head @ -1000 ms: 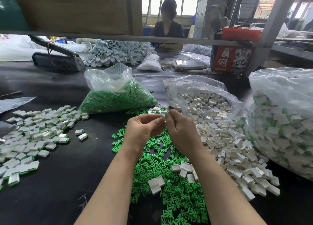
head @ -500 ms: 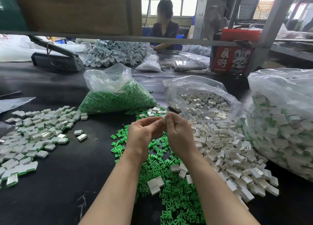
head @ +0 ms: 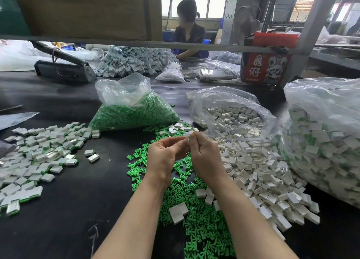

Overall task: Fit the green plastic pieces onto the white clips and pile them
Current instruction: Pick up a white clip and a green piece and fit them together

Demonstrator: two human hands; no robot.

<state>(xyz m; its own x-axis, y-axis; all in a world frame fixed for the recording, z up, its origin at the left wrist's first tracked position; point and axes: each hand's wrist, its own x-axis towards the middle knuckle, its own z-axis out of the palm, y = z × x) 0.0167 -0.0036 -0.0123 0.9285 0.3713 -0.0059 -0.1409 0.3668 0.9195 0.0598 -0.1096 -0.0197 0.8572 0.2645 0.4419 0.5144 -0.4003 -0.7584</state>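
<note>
Both hands meet fingertip to fingertip above the black table [head: 64, 210]. The left hand [head: 165, 157] and the right hand [head: 206, 157] have their fingers curled in, pinching one small white clip [head: 187, 140] between them at the point where the thumbs and forefingers touch. Only a sliver of the clip shows; whether a green piece is already seated in it cannot be told.

Compared with half a second ago, the hands sit in nearly the same place and pose, knuckles a shade closer together, the pinch unchanged. A second ago they were slightly higher and further apart at the wrists. The person [head: 188, 29] across the bench has shifted, one hand now raised toward the head.

Directly below the grip and trailing toward the viewer lie the loose green plastic pieces [head: 196, 225], with a few stray white clips on top. Just right of the grip spreads the heap of loose white clips [head: 259, 173], spilling from an open bag of clips [head: 229, 110] beyond it. Left and beyond the grip stands the bag of green pieces [head: 134, 112]. Well to the left lies the pile of finished clips [head: 39, 151], white with green edges. Far right bulges a large bag of finished clips [head: 327, 138].
</note>
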